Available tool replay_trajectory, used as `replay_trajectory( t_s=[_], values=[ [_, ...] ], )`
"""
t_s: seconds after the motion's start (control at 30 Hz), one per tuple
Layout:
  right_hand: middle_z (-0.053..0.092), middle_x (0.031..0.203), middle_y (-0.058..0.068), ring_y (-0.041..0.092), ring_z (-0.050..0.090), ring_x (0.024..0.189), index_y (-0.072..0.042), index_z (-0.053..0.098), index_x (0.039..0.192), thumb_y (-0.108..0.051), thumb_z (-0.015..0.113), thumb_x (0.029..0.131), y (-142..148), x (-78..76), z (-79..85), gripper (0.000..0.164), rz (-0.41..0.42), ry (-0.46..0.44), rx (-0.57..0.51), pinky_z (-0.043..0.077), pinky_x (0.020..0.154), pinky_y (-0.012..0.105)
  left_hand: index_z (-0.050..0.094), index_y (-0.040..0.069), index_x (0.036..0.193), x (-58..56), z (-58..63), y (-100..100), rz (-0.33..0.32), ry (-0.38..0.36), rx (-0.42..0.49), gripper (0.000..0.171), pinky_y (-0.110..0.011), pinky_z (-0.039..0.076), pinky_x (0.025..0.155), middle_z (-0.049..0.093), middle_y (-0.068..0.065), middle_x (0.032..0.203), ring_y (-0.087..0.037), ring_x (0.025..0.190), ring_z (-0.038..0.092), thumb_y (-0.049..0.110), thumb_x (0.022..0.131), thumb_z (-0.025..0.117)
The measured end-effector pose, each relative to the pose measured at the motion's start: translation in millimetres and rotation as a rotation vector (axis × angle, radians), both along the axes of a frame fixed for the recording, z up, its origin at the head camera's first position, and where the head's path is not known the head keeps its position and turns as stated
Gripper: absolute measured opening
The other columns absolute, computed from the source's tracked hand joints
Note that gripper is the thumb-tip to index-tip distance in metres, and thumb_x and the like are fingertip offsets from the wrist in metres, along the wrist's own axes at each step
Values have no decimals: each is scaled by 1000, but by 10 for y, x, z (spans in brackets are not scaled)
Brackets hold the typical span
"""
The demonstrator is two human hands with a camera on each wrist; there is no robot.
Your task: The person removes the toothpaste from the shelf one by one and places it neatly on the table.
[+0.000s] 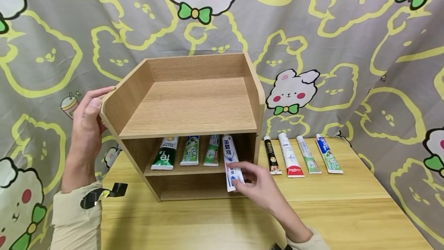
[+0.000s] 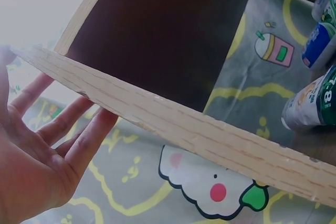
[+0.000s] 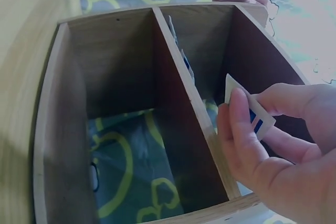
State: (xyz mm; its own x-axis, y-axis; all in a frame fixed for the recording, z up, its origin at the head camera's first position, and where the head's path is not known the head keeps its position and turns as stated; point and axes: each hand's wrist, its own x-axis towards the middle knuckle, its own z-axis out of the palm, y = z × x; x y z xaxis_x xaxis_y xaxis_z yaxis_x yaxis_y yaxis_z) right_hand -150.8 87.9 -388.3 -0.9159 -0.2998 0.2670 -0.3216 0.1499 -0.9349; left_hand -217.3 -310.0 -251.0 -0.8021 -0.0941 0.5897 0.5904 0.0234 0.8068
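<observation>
My left hand (image 1: 87, 120) holds the left side panel of a small wooden shelf (image 1: 194, 105), thumb at its front edge. In the left wrist view the fingers (image 2: 79, 142) lie along the panel's outer face. My right hand (image 1: 258, 184) pinches the flat end of a white and blue toothpaste tube (image 1: 229, 153) between thumb and fingers. That tube juts out over the front edge at the right end of the middle level, cap end inward. Left of it on this level lie a dark green toothpaste tube (image 1: 165, 155) and two green and white toothpaste tubes (image 1: 190, 151) (image 1: 212, 151).
On the table (image 1: 333, 203), right of the shelf, several tubes lie in a row: a black tube (image 1: 272, 155), a white and red tube (image 1: 290, 155), a white and green tube (image 1: 308, 155) and a blue and green tube (image 1: 328, 154). A patterned curtain (image 1: 322, 49) hangs behind.
</observation>
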Motion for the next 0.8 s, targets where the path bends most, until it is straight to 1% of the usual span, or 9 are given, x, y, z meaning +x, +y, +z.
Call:
replay_trajectory(
  t_s=[0.1, 0.23, 0.33, 0.47, 0.63, 0.8],
  values=[
    [64, 131, 20, 30, 69, 107, -4, 69, 129, 3, 73, 88, 16, 9, -40, 41, 33, -15, -32, 60, 82, 32, 63, 5, 135, -5, -4, -4, -15, 9, 7, 42, -25, 56, 57, 61, -14, 121, -23, 86, 63, 25, 100, 49],
    [60, 136, 25, 33, 68, 111, -2, 67, 132, 3, 73, 88, 29, 31, -73, 44, 61, -52, -83, 60, 81, 34, 62, 4, 135, -15, -7, -7, -36, 15, 17, 42, -25, 56, 57, 61, -14, 120, -23, 86, 63, 24, 100, 49],
    [55, 139, 28, 38, 66, 113, 0, 65, 134, 6, 72, 88, 35, 47, -83, 47, 87, -90, -131, 60, 79, 36, 62, 3, 135, -17, -13, -19, -66, 17, 35, 41, -26, 56, 57, 63, -14, 118, -22, 84, 63, 22, 101, 49],
    [50, 142, 32, 42, 64, 117, 1, 62, 137, 6, 71, 89, 33, 68, -95, 49, 132, -113, -173, 60, 80, 38, 61, 2, 135, -21, -20, -57, -100, 19, 49, 40, -26, 56, 57, 64, -13, 117, -21, 82, 64, 21, 101, 50],
    [49, 145, 31, 42, 62, 119, 1, 61, 138, 6, 71, 90, 52, 104, -117, 49, 159, -120, -182, 59, 82, 38, 60, 2, 135, -45, -15, -81, -124, 12, 27, 41, -27, 57, 61, 63, -13, 121, -23, 87, 63, 21, 100, 52],
    [56, 140, 25, 36, 65, 115, -1, 65, 134, 7, 72, 89, 63, 132, -130, 47, 143, -80, -139, 59, 84, 36, 60, 3, 136, -60, 9, -78, -128, 13, 5, 41, -26, 57, 63, 61, -14, 122, -23, 90, 63, 20, 100, 51]
  ],
)
